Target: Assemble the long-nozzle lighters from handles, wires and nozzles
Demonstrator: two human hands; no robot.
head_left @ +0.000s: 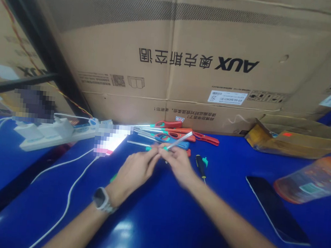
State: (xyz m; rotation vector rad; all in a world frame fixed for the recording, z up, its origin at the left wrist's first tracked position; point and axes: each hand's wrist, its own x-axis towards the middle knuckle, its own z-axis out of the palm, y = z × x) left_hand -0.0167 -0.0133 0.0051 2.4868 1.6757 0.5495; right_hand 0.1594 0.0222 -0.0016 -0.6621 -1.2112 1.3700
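Note:
Above the blue table, my left hand [135,168] and my right hand [180,166] meet with fingers closed around a long-nosed lighter. The silver tube of the lighter [180,140] sticks out up and to the right, and a bit of teal shows between the fingers. My hands cover most of its body. Just behind them lies a pile of similar lighters, including a red one [169,124], an orange one [182,131] and a blue one [178,142]. A black and yellow screwdriver [200,166] lies right of my right hand, beside a small green piece [205,162].
At left are a white power strip [29,143], white cables [69,196] and a lit phone [118,138]. At right lie a dark phone [276,211], an orange-tinted container [308,181] and an open cardboard box [274,143]. A large carton [191,29] stands behind.

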